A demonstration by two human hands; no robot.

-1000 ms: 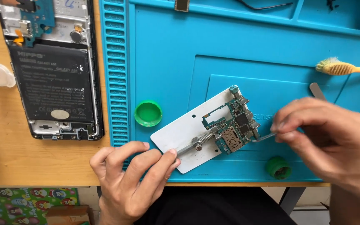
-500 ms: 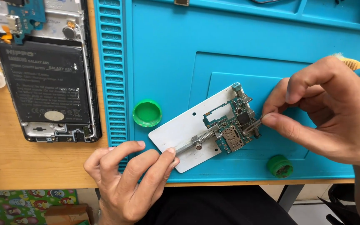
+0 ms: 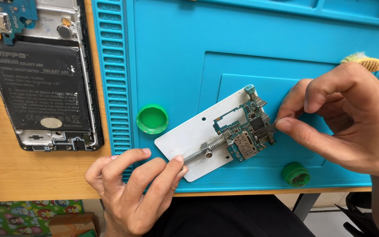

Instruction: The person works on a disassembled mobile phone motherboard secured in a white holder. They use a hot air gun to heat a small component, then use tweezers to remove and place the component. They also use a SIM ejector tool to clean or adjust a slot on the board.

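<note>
On the blue mat [image 3: 176, 66], a green circuit board [image 3: 242, 131] sits clamped in a white metal holder [image 3: 194, 136]. Left hand [image 3: 132, 193] presses the holder's edge (fingers flat, no grip closed); right hand [image 3: 343, 118] pinches a small part at the board's right edge.

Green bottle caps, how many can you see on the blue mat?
2. One green cap lies open side up, left of the white metal plate. The other green cap sits near the mat's front edge, below the right hand. None looks hidden.
</note>
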